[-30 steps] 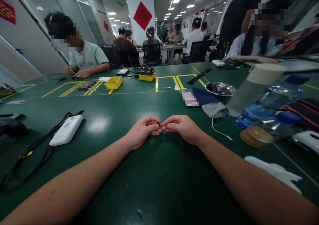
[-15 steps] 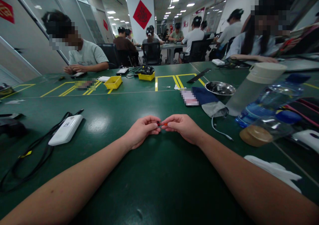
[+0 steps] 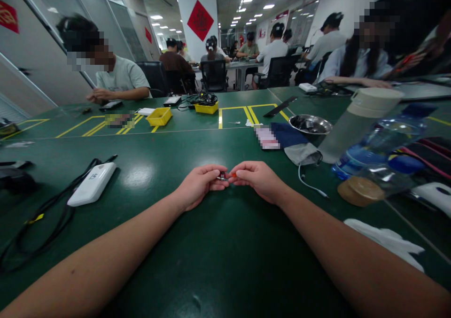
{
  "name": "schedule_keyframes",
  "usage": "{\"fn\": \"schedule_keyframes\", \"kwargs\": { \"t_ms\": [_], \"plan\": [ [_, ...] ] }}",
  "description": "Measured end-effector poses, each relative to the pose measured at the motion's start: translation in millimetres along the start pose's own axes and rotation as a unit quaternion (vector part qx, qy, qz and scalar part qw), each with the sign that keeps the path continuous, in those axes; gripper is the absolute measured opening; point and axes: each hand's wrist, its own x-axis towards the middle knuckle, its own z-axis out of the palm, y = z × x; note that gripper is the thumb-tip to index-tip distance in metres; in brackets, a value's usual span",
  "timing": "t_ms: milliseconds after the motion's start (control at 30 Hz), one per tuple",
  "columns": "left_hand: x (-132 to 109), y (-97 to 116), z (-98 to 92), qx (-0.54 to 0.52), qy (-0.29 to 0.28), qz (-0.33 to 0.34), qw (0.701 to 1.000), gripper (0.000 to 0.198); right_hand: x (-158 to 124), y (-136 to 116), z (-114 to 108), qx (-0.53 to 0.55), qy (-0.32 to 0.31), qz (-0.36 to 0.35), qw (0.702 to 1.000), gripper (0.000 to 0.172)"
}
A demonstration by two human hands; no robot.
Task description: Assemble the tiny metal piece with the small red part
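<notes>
My left hand (image 3: 199,185) and my right hand (image 3: 259,179) rest on the green table (image 3: 218,252), fingertips meeting at its middle. Both are closed in a pinch around a tiny red and dark part (image 3: 225,175) held between them. The part is too small to name; only a red tip and a dark end show between the fingers. Both forearms lie flat on the table toward me.
A white power bank (image 3: 92,183) with black cable lies at left. At right stand a tumbler (image 3: 355,125), a water bottle (image 3: 384,142), a steel bowl (image 3: 310,124) and a grey pouch (image 3: 303,154). Yellow trays (image 3: 160,116) and seated people are farther back.
My hands hold nearly still; the fingertips shifted slightly on the small part. A standing person at the back right has moved away.
</notes>
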Motion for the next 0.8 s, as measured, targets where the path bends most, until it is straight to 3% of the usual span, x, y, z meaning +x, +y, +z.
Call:
{"fn": "schedule_keyframes", "kwargs": {
  "t_ms": [533,800],
  "plan": [
    [-1.4,2.3,-0.6,-0.033,-0.001,0.008,0.999,0.026,-0.7,-3.0,1.0,0.017,0.009,0.011,1.0,0.013],
    [-2.2,-2.0,-1.6,0.018,-0.006,0.021,1.0,0.023,-0.6,-1.5,0.5,-0.001,0.011,0.009,1.0,0.016]
  ]
}}
